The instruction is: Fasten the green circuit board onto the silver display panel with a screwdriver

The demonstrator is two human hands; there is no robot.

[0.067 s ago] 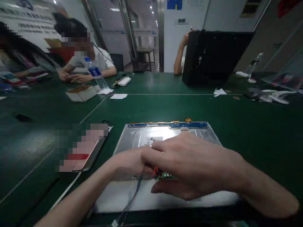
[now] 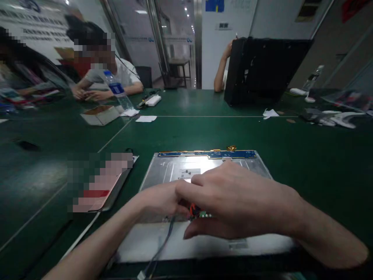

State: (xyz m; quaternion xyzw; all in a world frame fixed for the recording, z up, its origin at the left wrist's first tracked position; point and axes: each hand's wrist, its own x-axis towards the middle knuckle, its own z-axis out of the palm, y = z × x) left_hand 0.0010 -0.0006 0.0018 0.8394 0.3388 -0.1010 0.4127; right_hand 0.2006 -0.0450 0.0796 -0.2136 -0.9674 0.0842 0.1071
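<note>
A silver metal panel (image 2: 154,171) with a blue circuit strip (image 2: 189,154) along its far edge lies on the table. Over its middle, my left hand (image 2: 166,200) has its fingers bent at a small green circuit board (image 2: 204,214) with red and black wires (image 2: 194,210). What its fingertips pinch is hidden. My right hand (image 2: 233,202) arches above the same board, thumb apart from the fingers; its fingertips are partly hidden. From beneath my left hand a dark cable (image 2: 163,247) runs to a white connector (image 2: 141,275) near the bottom edge.
Left of the panel lies a phone (image 2: 116,190) with a white cable (image 2: 81,237). Farther back are an open box (image 2: 100,116), a water bottle (image 2: 118,89) and a large black panel (image 2: 268,72) held by a person's hand (image 2: 228,49). Other people sit at left.
My right thumb has shifted slightly left and down, away from the circuit board, and the gap below the fingers looks a little wider. My left hand has barely moved.
</note>
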